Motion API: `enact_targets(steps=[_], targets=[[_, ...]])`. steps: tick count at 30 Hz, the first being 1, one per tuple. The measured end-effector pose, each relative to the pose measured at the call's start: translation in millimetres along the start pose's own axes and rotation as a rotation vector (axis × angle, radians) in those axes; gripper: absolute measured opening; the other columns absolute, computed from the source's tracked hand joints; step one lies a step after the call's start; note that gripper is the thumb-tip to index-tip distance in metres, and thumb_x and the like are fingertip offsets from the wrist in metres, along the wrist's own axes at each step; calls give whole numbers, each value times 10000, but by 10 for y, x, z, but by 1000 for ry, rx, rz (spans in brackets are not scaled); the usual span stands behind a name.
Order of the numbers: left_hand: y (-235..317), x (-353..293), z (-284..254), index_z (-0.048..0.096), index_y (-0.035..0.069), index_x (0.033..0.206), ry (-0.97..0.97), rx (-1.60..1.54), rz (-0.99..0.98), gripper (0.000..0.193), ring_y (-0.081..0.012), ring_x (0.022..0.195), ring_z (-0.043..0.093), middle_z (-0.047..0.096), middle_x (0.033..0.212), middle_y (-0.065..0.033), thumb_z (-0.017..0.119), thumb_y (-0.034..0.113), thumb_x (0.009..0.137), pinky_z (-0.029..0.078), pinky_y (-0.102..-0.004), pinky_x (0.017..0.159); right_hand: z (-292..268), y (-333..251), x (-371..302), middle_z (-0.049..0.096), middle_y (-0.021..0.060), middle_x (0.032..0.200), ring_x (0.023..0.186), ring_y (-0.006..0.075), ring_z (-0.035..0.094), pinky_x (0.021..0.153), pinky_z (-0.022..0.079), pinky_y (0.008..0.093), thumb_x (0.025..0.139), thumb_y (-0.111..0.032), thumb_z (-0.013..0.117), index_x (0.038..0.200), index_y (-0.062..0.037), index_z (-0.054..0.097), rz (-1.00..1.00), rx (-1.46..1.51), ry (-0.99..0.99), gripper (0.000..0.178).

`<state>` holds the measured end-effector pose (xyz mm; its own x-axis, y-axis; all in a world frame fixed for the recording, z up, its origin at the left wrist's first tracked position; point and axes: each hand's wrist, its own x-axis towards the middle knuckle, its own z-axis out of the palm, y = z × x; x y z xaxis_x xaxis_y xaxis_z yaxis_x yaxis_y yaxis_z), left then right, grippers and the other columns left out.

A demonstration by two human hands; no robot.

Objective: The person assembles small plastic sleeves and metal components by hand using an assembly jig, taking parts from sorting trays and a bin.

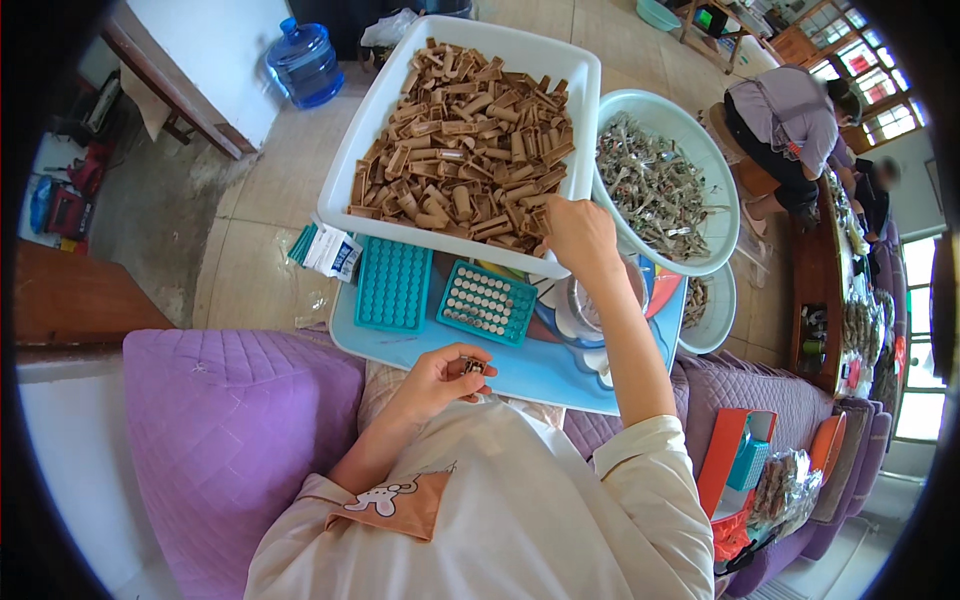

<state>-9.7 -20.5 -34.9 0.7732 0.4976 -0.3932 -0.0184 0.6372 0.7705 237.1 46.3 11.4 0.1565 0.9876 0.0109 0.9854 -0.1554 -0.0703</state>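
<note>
My left hand (443, 380) is held in front of my body, closed on a small dark piece with shiny spots (473, 367), too small to name. My right hand (580, 237) reaches to the front right corner of a large white tub (333, 180). The tub is heaped with brown half-round plastic shells (470, 140). My right fingers are curled down among the shells; what they hold is hidden. Between my hands and the tub lie a teal tray of round white pieces (487, 303) and a teal tray with rows of round pockets (392, 285).
The trays lie on a blue low table (520, 372). To the right stand a pale green basin (727, 215) of small bagged parts and another basin (722, 310). White-and-blue packets (333, 252) lie left. A purple sofa (240, 430) flanks me. Another person (785, 115) sits far right.
</note>
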Motion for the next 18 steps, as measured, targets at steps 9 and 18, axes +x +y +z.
enact_targets(steps=[9,18], targets=[[-22,-15,32,503,32,1002,-10,24,-37,248,-168,731,593,578,914,-114,558,50,761,497,-260,609,-66,-82,-41,603,98,673,712,240,595,615,438,329,623,-108,593,691,-72,554,62,-96,13,86],[-75,1,36,503,25,1010,33,10,-32,255,-166,711,604,585,910,-117,557,45,762,491,-241,582,35,-68,-109,580,107,656,732,248,562,619,406,349,616,-85,609,756,-57,492,59,-38,132,185]])
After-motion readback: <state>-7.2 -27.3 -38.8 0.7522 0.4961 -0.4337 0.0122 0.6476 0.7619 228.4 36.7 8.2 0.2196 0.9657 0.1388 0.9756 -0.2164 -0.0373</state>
